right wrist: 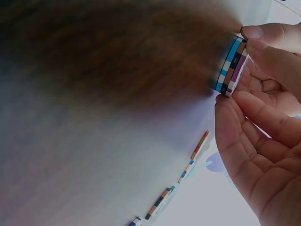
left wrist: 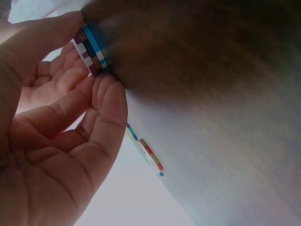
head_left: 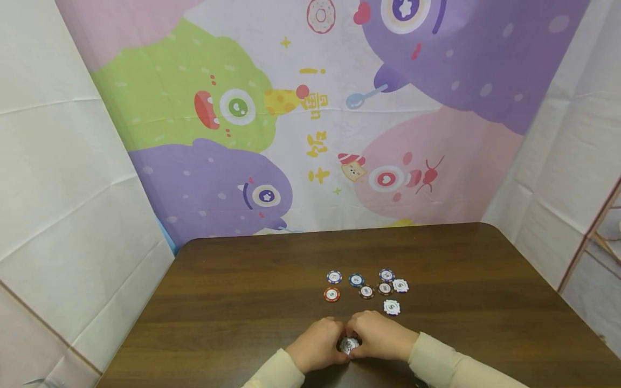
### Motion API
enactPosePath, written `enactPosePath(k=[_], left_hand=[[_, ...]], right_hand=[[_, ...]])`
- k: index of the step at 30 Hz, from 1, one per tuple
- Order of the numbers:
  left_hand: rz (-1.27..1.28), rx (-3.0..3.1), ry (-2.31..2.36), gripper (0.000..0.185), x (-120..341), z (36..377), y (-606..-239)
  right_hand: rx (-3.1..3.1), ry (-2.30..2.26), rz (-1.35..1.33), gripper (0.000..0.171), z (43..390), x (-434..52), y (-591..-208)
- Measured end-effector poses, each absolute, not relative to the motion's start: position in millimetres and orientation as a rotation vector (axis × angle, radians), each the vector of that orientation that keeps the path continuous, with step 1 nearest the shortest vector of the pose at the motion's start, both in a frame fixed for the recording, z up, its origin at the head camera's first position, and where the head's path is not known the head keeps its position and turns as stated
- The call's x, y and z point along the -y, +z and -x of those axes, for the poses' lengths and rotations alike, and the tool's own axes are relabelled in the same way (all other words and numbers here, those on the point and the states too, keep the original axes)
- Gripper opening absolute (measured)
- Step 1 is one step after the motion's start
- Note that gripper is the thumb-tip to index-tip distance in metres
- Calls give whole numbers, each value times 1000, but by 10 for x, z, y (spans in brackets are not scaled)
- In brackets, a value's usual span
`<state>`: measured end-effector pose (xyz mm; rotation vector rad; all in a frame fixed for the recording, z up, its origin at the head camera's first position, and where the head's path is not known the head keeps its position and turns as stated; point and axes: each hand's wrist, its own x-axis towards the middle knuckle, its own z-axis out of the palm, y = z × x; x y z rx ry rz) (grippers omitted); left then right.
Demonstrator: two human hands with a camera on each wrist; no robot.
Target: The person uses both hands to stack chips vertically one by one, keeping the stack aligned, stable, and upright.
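A short stack of poker chips (head_left: 349, 345) lies on the table near its front, a white-faced chip on top. Its striped edges of blue, brown and purple show in the left wrist view (left wrist: 91, 49). From the left side my left hand (head_left: 317, 345) curls fingers and thumb about the stack. Opposite it, my right hand (head_left: 380, 335) holds the same stack, its thumb and fingertips at the chips' edges in the right wrist view (right wrist: 230, 66). The two hands meet around it, fingertips close together on the far side.
Beyond the hands lie loose chips: a red one (head_left: 332, 294), a blue one (head_left: 334, 277), a teal-blue one (head_left: 356, 279), a brown one (head_left: 366, 292) and a white one (head_left: 392, 307). Another white chip (head_left: 400, 285) sits against its neighbours. A cartoon cloth (head_left: 320, 205) hangs behind the brown table (head_left: 233, 302).
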<state>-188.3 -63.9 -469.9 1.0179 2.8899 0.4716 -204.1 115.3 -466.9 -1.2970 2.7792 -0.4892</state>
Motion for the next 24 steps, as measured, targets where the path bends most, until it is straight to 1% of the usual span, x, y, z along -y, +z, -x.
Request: enactPosePath(k=[9,12,14,16,24], left_hand=[[-1009,-2886,492,22,642,1890,-4718],[-996,-2888,484,22,639,1887,-4711],[-988,-2895,468,22,637,1884,-4708],[-987,-2899,456,24,637,1883,-4708],[-1019,-2929,429,26,633,1885,-4721]], right_hand=[[-2760,-558,1257,18,2074,-1198,-4642],[-2795,-607,1205,21,2132,-1275,-4593],[-2837,-630,1163,26,2180,-1348,-4545],[-2894,-642,1117,27,2231,-1433,-4503],[-3042,-600,868,21,2440,-1770,-4478]])
